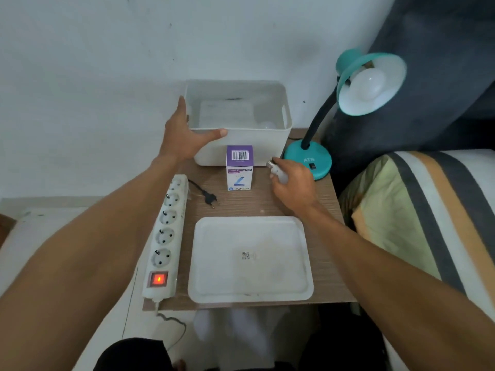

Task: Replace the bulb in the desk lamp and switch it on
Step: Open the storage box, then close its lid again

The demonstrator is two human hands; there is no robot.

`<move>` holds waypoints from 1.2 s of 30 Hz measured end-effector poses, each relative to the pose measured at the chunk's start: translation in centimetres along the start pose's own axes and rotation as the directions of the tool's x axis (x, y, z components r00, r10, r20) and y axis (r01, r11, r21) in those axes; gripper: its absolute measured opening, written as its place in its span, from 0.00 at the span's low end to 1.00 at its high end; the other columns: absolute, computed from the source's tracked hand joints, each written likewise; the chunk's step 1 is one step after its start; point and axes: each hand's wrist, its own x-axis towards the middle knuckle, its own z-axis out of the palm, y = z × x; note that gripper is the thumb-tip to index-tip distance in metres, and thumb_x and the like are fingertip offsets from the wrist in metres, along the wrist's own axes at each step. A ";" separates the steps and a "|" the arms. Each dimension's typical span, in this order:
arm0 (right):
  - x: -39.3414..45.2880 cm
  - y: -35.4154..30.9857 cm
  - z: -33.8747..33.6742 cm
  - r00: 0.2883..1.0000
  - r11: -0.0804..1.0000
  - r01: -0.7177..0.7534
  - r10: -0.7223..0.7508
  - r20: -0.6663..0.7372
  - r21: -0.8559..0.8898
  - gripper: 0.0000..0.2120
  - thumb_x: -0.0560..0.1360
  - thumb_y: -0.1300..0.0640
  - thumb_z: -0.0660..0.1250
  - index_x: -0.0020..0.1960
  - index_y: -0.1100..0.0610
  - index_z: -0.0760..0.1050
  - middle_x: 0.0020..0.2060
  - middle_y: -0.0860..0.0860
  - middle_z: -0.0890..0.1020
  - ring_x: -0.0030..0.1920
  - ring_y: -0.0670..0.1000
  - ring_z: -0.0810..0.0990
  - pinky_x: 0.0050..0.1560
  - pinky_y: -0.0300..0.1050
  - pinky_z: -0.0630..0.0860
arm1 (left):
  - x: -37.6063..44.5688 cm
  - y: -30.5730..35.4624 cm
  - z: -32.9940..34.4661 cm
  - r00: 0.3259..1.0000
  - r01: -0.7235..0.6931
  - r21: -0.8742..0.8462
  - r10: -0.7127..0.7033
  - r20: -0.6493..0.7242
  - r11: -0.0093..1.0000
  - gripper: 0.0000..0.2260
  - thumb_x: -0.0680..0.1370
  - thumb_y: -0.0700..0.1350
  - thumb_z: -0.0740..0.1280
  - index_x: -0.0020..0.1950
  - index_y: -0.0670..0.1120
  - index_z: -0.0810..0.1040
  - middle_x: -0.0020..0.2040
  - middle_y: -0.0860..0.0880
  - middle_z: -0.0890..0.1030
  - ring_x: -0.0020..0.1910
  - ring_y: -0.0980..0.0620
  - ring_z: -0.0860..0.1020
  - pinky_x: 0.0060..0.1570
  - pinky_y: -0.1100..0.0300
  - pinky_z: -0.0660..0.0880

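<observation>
A teal desk lamp stands at the table's back right on its round base [313, 159], its shade [372, 81] tilted toward me with a white bulb [368, 85] screwed inside. My right hand [293, 186] is closed around a second white bulb [277, 171], whose metal screw cap points toward the lamp base. My left hand [184, 132] grips the front left corner of a white plastic bin [241, 148], thumb on the front rim. A purple and white bulb box [239, 167] stands upright before the bin. The lamp's black plug [210, 196] lies loose on the table.
A white power strip [164, 234] with a lit red switch lies along the table's left edge. A white tray [250, 259] sits at the front. Another bulb [266, 125] rests inside the bin. A dark sofa and a striped cushion [417, 218] border the right side.
</observation>
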 end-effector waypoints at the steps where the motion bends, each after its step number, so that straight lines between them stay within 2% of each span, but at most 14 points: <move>1: 0.4 -0.9 -0.6 0.998 0.999 0.044 -0.043 -0.046 0.013 0.19 0.75 0.57 0.70 0.66 0.58 0.77 0.55 0.53 0.84 0.54 0.52 0.80 0.55 0.45 0.77 | 0.1 -0.1 0.0 1.000 0.011 0.006 -0.011 0.002 1.000 0.63 0.63 0.67 0.81 0.85 0.45 0.49 0.81 0.46 0.66 0.78 0.48 0.67 0.75 0.54 0.68; 4: 2.2 -3.6 -2.2 0.978 0.987 0.156 -0.149 -0.143 0.036 0.20 0.76 0.56 0.70 0.67 0.57 0.77 0.58 0.52 0.83 0.58 0.50 0.79 0.59 0.43 0.73 | 0.1 -0.2 0.2 0.999 0.027 -0.013 -0.027 -0.026 1.000 0.63 0.62 0.70 0.80 0.85 0.45 0.52 0.80 0.47 0.67 0.78 0.49 0.68 0.75 0.51 0.69; 8: 5.5 -6.5 -3.3 0.944 0.964 0.256 -0.234 -0.234 0.069 0.19 0.76 0.55 0.69 0.66 0.59 0.77 0.58 0.53 0.83 0.58 0.50 0.80 0.61 0.40 0.71 | 0.3 -0.4 0.1 0.997 -0.020 -0.041 0.017 -0.073 0.999 0.55 0.59 0.72 0.80 0.78 0.48 0.65 0.69 0.53 0.79 0.68 0.53 0.77 0.67 0.51 0.77; 11: 8.2 -7.9 -3.4 0.942 0.962 0.257 -0.229 -0.244 0.090 0.19 0.76 0.55 0.68 0.66 0.59 0.77 0.58 0.53 0.83 0.57 0.51 0.81 0.61 0.45 0.76 | 0.4 -0.5 0.0 0.996 -0.039 -0.031 0.037 -0.078 0.999 0.51 0.59 0.72 0.80 0.75 0.50 0.67 0.64 0.54 0.81 0.62 0.54 0.80 0.61 0.51 0.80; 14: 10.4 -8.8 -2.8 0.951 0.964 0.242 -0.212 -0.225 0.112 0.19 0.75 0.55 0.68 0.65 0.59 0.78 0.57 0.53 0.84 0.57 0.52 0.82 0.59 0.46 0.77 | 0.4 -0.5 0.0 0.996 -0.052 -0.026 0.050 -0.080 0.998 0.49 0.60 0.71 0.80 0.73 0.51 0.69 0.61 0.55 0.81 0.60 0.54 0.80 0.59 0.53 0.81; 18: 12.6 -8.9 -1.8 0.968 0.968 0.220 -0.203 -0.145 0.119 0.15 0.74 0.56 0.68 0.59 0.57 0.81 0.51 0.53 0.86 0.51 0.54 0.83 0.53 0.51 0.79 | 0.3 -0.5 0.2 0.995 -0.053 -0.035 0.049 -0.089 0.998 0.44 0.61 0.68 0.81 0.70 0.52 0.70 0.58 0.56 0.82 0.57 0.56 0.80 0.56 0.56 0.81; 20: 13.5 -8.4 -1.2 0.983 0.977 0.175 -0.168 -0.068 0.125 0.15 0.74 0.55 0.68 0.59 0.57 0.82 0.50 0.53 0.86 0.51 0.54 0.83 0.53 0.50 0.78 | 0.1 -0.5 0.3 0.993 -0.060 -0.037 0.056 -0.102 0.998 0.44 0.61 0.68 0.82 0.70 0.52 0.70 0.58 0.57 0.82 0.56 0.57 0.80 0.55 0.57 0.81; 24: 14.1 -7.6 0.0 0.985 0.985 0.136 -0.146 0.090 0.107 0.17 0.76 0.52 0.68 0.63 0.55 0.81 0.55 0.52 0.85 0.55 0.52 0.82 0.56 0.43 0.76 | 0.0 -0.7 0.6 0.990 -0.060 -0.023 0.056 -0.130 0.998 0.46 0.61 0.69 0.81 0.72 0.51 0.70 0.58 0.56 0.81 0.57 0.56 0.80 0.56 0.58 0.81; 28: 14.7 -7.4 0.1 0.965 0.996 0.067 -0.082 0.249 0.065 0.22 0.76 0.48 0.69 0.67 0.56 0.78 0.63 0.52 0.81 0.64 0.51 0.78 0.58 0.35 0.67 | 0.1 -0.8 0.7 0.990 -0.051 -0.038 0.046 -0.131 0.998 0.52 0.60 0.70 0.81 0.77 0.49 0.67 0.62 0.56 0.81 0.62 0.56 0.78 0.60 0.60 0.79; 32: 15.1 -7.3 0.1 0.944 0.998 0.012 -0.029 0.328 0.055 0.25 0.75 0.44 0.71 0.68 0.55 0.77 0.66 0.52 0.79 0.65 0.51 0.77 0.60 0.38 0.67 | 0.2 -0.9 0.5 0.992 -0.035 -0.035 0.030 -0.119 0.999 0.54 0.59 0.72 0.80 0.77 0.50 0.66 0.65 0.55 0.80 0.66 0.55 0.77 0.64 0.54 0.79; 34: 15.3 -7.4 0.0 0.943 0.999 0.003 -0.019 0.332 0.050 0.25 0.75 0.44 0.71 0.67 0.55 0.78 0.66 0.52 0.79 0.66 0.51 0.77 0.61 0.39 0.67 | 0.4 -1.0 0.5 0.994 -0.013 -0.029 0.010 -0.113 0.999 0.57 0.57 0.75 0.78 0.79 0.51 0.65 0.68 0.53 0.79 0.70 0.52 0.76 0.66 0.50 0.78; 36: 15.4 -7.5 -0.1 0.946 0.999 -0.004 -0.011 0.324 0.045 0.25 0.75 0.44 0.71 0.67 0.56 0.78 0.65 0.52 0.80 0.66 0.52 0.77 0.64 0.41 0.69 | 0.6 -0.7 0.4 0.995 -0.002 -0.021 0.000 -0.097 1.000 0.58 0.56 0.76 0.78 0.78 0.51 0.65 0.68 0.53 0.79 0.69 0.51 0.76 0.66 0.50 0.78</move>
